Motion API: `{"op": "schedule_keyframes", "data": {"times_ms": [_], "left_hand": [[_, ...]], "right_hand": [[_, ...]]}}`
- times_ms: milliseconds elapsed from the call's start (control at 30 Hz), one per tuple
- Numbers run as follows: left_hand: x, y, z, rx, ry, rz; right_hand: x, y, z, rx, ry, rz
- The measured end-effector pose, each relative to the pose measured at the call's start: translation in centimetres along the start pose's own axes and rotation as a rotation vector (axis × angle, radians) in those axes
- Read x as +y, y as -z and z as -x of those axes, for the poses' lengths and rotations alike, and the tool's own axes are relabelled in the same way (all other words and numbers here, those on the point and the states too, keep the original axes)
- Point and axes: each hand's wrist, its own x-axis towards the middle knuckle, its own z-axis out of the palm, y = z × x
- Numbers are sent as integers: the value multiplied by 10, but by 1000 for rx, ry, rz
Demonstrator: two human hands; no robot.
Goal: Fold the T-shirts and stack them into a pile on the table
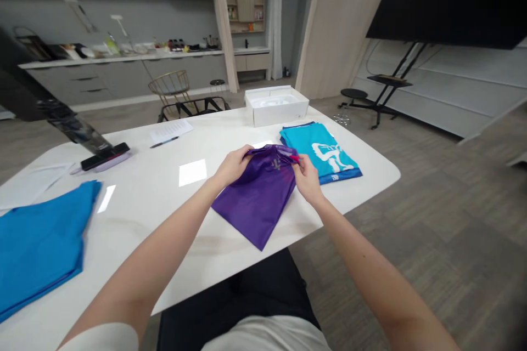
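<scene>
A purple folded cloth (263, 192) with a small pale print near its far edge lies over the white table in front of me. Whether it is a garment or a bag I cannot make out. My left hand (236, 164) pinches its far left edge. At the far right edge, my right hand (307, 176) grips it, beside a small red-pink bit (294, 158). The upper edge is lifted between both hands, while a corner points toward me. Just right of it lies a turquoise folded cloth (304, 140) with a white print, stacked on blue cloth (341, 176).
A blue folded cloth (41, 241) lies at the table's left. A stick vacuum head (105, 157) rests on the table (164, 219), near a pen (164, 142) and paper (171, 130). An open white box (275, 107) stands at the far edge.
</scene>
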Motion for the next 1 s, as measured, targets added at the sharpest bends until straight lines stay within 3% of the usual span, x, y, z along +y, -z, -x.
{"op": "schedule_keyframes", "data": {"times_ms": [133, 233, 300, 433, 533, 600, 700, 833, 900, 1000], "left_hand": [[48, -39, -31, -37, -86, 133], [71, -72, -65, 44, -142, 314], [77, -98, -90, 98, -123, 404], [69, -158, -124, 139, 87, 465], [64, -189, -126, 143, 236, 478], [68, -195, -121, 149, 213, 476], [85, -184, -119, 196, 91, 506], [97, -165, -149, 261, 62, 587], [85, -164, -175, 279, 87, 608], [48, -173, -209, 313, 176, 605]], "right_hand": [[19, 78, -7, 181, 1, 100], [34, 131, -36, 311, -24, 198], [46, 155, -60, 347, -2, 285], [81, 170, -95, 249, -17, 426], [105, 167, -96, 199, -47, 482], [114, 169, -93, 222, -44, 501], [113, 178, -97, 278, 15, 491], [100, 194, -142, 290, 134, 445], [100, 193, -176, 262, 161, 437], [115, 175, -221, 198, 133, 446]]}}
